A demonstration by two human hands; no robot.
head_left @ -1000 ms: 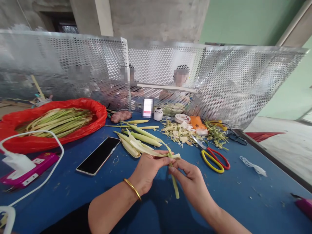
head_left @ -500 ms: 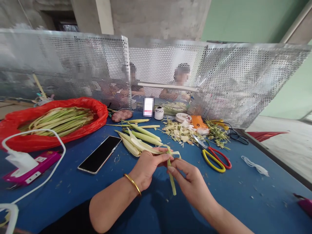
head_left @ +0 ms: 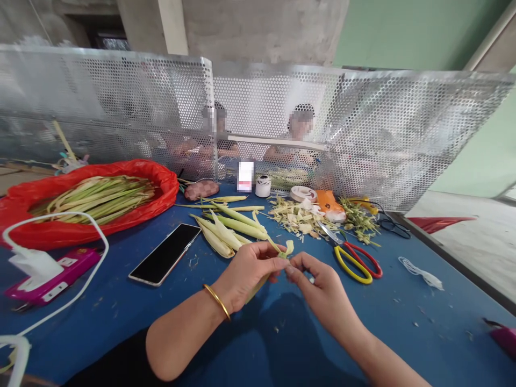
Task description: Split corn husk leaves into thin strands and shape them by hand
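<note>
While the left hand point(head_left: 248, 273) is pinching a pale-green husk strip point(head_left: 289, 247) above the bench point(head_left: 234, 355), the right hand point(head_left: 320, 279) is bunching its fingertips alongside, hold unclear; the strip's visible long axis is slanting away leftward, a short curled end pointing upward.

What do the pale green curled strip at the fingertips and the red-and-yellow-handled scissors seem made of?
Pale green curled strip: matte, probably leaf or husk, given its papery curl. Red-and-yellow-handled scissors: shiny grey blades, likely steel; evenly coloured handles, perhaps plastic.
</note>
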